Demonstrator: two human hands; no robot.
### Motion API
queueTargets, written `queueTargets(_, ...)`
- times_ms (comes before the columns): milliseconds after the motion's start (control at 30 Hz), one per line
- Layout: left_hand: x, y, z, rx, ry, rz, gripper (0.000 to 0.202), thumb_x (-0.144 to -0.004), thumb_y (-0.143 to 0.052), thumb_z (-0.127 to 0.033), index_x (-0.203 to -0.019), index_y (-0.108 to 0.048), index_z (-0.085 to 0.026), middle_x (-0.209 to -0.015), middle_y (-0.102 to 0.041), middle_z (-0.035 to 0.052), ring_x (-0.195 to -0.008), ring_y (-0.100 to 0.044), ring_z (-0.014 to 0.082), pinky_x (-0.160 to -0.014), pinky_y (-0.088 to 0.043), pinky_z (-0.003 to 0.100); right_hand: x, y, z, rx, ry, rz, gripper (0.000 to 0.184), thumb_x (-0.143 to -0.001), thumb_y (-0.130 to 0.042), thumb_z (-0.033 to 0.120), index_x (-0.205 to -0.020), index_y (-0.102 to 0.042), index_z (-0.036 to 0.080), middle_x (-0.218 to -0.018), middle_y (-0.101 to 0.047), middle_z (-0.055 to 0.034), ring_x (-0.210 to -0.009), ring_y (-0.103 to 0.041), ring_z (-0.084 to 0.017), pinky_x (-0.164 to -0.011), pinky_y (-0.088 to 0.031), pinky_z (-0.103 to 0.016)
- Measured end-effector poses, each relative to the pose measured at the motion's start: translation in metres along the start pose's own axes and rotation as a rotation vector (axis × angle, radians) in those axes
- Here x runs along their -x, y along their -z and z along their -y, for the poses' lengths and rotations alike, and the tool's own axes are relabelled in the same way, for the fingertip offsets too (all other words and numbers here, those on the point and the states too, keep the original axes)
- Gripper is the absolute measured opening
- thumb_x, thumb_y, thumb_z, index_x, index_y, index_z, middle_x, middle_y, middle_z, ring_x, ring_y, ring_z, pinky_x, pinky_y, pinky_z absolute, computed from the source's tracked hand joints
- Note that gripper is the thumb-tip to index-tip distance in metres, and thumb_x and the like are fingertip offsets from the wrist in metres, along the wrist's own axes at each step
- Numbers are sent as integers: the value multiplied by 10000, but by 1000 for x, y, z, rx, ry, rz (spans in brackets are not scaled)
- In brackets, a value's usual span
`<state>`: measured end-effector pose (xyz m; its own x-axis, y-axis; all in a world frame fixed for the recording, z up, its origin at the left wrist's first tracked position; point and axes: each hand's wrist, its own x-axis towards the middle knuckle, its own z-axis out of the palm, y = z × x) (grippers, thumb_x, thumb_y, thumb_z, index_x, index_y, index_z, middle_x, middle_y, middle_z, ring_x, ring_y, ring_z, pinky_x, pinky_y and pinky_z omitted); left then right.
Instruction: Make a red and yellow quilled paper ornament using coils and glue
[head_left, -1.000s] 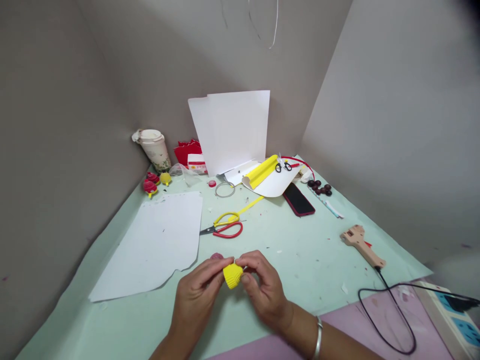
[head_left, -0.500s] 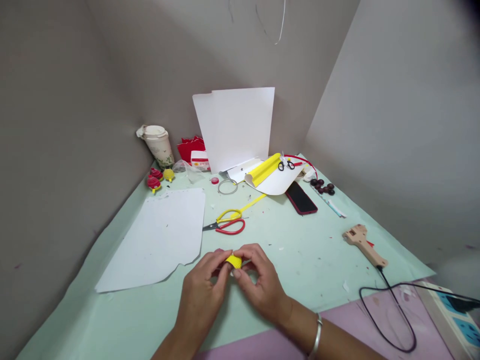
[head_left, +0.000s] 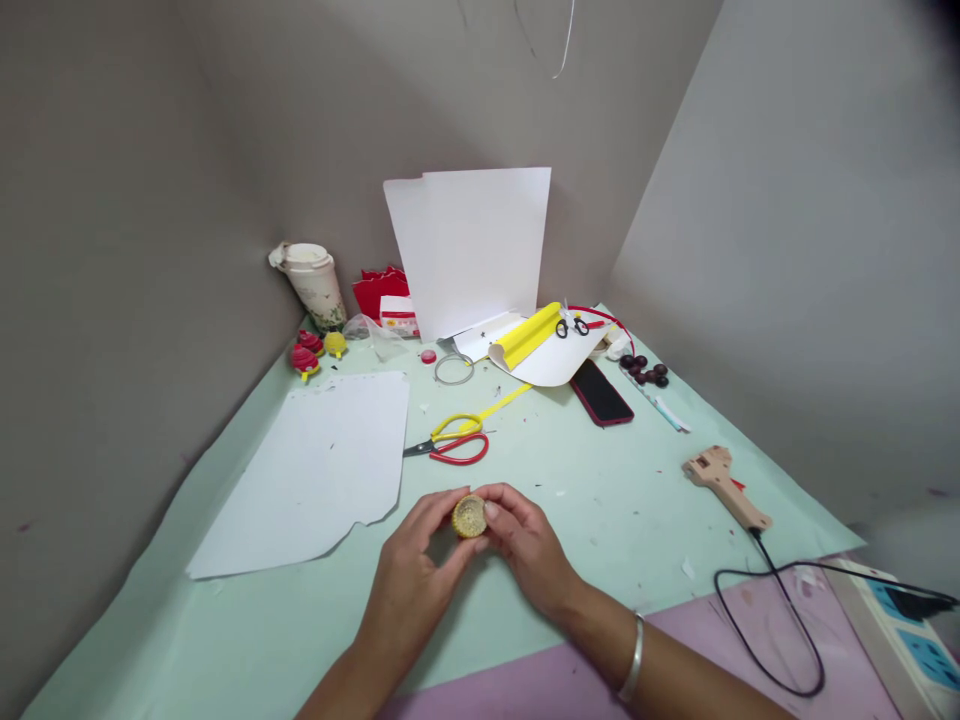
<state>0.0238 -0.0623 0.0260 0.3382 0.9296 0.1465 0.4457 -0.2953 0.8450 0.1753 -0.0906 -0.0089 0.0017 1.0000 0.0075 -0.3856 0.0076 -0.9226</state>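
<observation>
Between my two hands is a small round yellow cap-like piece (head_left: 469, 517) with a ribbed rim. Its greyish, speckled round face is turned up toward me; what it is made of I cannot tell. My left hand (head_left: 416, 560) grips it from the left, the fingers behind and the thumb at its lower edge. From the right, my right hand (head_left: 529, 555) holds it with the thumb pressed on the rim. A pair of scissors (head_left: 450, 442) with one yellow and one red handle lies just beyond my hands, beside a narrow yellow strip (head_left: 510, 400).
White paper (head_left: 315, 480) lies on the left. Further back are a lidded cup (head_left: 315, 285), red and yellow small ornaments (head_left: 305, 360), a yellow roll (head_left: 529, 338) and a phone (head_left: 602, 393). At right, a glue gun (head_left: 727, 487) trails its cord near a power strip (head_left: 892, 620).
The yellow piece has been turned, so its speckled round face shows instead of its ribbed yellow side. My fingers have shifted around it. The view has moved slightly.
</observation>
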Motion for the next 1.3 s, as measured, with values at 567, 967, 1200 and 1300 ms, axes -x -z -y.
queueTargets(567,-4,0,3,175,94,9,417,-738,-713,-393,-1124,-681,-237,-1199,-676,70,-989,-692,235,-918,-558,361,16,52,53,1043,282,-300,167,-897,-565,270,-1037,-639,216,-1015,-649,-89,-874,-629,-224,-777,-532,-369)
queueTargets(967,2,-3,-23,165,117,67,490,-729,-709,-435,-1162,-680,-208,-1148,-696,91,-879,-712,225,-908,-558,389,74,205,98,1906,-604,-846,284,-912,-345,128,-1080,-569,81,-977,-615,-194,-930,-620,-353,-723,-434,-397)
queueTargets(1200,9,-1,-22,153,-8,17,377,-729,-735,-381,-1079,-704,-245,-1159,-709,67,-978,-700,226,-886,-564,323,69,200,116,1723,-408,-910,427,-864,-410,198,-1257,-535,86,-1045,-631,-199,-938,-640,-336,-703,-453,-385)
queueTargets(1300,13,-2,-18,131,22,7,402,-719,-747,-381,-1098,-701,-254,-1055,-747,47,-885,-717,210,-853,-575,317,79,184,133,1433,-176,-1031,476,-880,-473,363,-1302,-545,155,-1065,-672,-147,-959,-639,-335,-730,-477,-390)
